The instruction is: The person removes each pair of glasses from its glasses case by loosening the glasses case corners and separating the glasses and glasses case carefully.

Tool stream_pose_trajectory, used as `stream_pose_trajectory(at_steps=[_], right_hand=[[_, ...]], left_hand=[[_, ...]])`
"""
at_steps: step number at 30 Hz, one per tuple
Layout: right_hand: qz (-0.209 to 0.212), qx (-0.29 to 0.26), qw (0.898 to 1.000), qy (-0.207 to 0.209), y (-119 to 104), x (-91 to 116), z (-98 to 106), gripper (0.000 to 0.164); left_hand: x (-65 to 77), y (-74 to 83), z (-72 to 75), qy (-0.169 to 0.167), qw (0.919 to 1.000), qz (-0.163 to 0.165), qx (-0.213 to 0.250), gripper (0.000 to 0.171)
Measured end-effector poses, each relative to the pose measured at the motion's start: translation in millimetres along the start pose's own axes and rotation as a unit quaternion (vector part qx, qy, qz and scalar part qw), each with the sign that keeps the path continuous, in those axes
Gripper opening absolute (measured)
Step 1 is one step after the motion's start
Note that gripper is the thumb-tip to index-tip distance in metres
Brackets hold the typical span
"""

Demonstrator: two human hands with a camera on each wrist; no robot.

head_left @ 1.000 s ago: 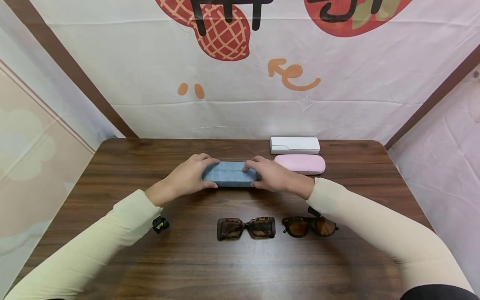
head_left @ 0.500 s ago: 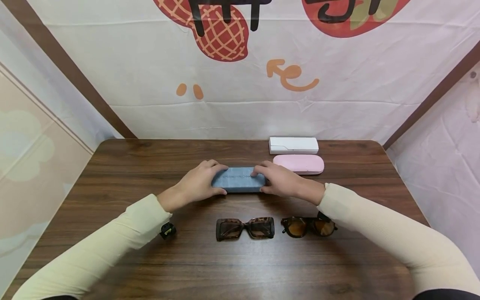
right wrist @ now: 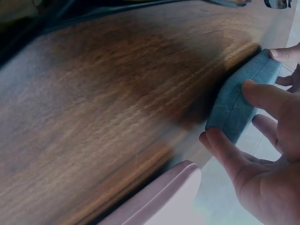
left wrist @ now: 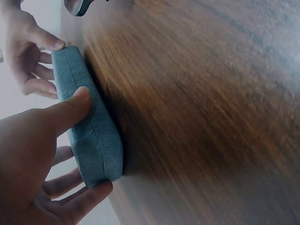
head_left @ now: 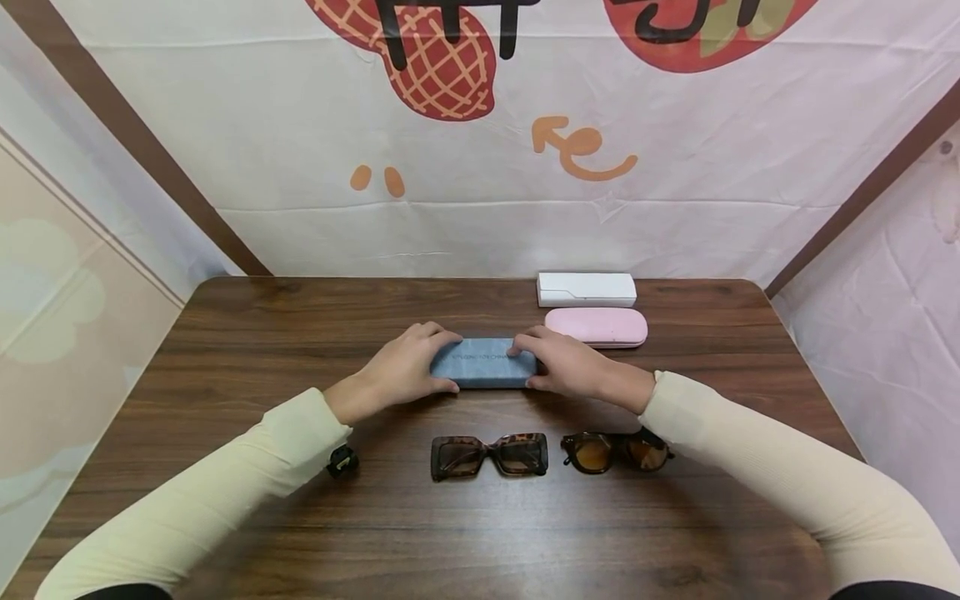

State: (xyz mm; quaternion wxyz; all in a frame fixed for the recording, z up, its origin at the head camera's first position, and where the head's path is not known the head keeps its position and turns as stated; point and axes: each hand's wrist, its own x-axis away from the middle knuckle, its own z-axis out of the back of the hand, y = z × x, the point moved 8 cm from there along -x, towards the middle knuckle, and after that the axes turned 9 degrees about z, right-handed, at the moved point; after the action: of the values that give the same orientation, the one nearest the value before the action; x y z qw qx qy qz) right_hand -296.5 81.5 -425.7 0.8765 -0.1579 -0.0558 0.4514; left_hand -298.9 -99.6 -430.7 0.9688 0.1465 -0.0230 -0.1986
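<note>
A blue glasses case (head_left: 483, 367) with lettering on its lid lies closed near the middle of the wooden table. My left hand (head_left: 401, 364) grips its left end, thumb on the near side and fingers round the far side. At the other end my right hand (head_left: 566, 364) holds it the same way, one finger bent over the lid. In the left wrist view a seam runs along the side of the case (left wrist: 96, 136), with the thumb pressed across it. The right wrist view shows the thumb and fingers about the case (right wrist: 239, 101) too.
Tortoiseshell sunglasses (head_left: 490, 457) lie in front of the case. To their right are round sunglasses with amber lenses (head_left: 592, 454), partly under the right sleeve. A pink glasses case (head_left: 600, 325) and a white case (head_left: 587, 289) stand at the back right, before a printed cloth backdrop.
Both hands have brought the blue glasses case nearer and somewhat to the right, mostly in the first half second. The sunglasses and the other cases stay where they were.
</note>
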Motion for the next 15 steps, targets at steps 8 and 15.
stream_pose_trajectory(at_steps=[8, 15], right_hand=[[0.009, 0.001, 1.0, 0.003, 0.5, 1.6, -2.9, 0.045], [-0.001, -0.002, 1.0, 0.011, 2.6, 3.2, -3.4, 0.053]], left_hand=[[0.2, 1.5, -2.3, 0.006, 1.0, -0.008, 0.001, 0.072], [0.7, 0.6, -2.4, 0.017, 0.9998, -0.011, 0.01, 0.072]])
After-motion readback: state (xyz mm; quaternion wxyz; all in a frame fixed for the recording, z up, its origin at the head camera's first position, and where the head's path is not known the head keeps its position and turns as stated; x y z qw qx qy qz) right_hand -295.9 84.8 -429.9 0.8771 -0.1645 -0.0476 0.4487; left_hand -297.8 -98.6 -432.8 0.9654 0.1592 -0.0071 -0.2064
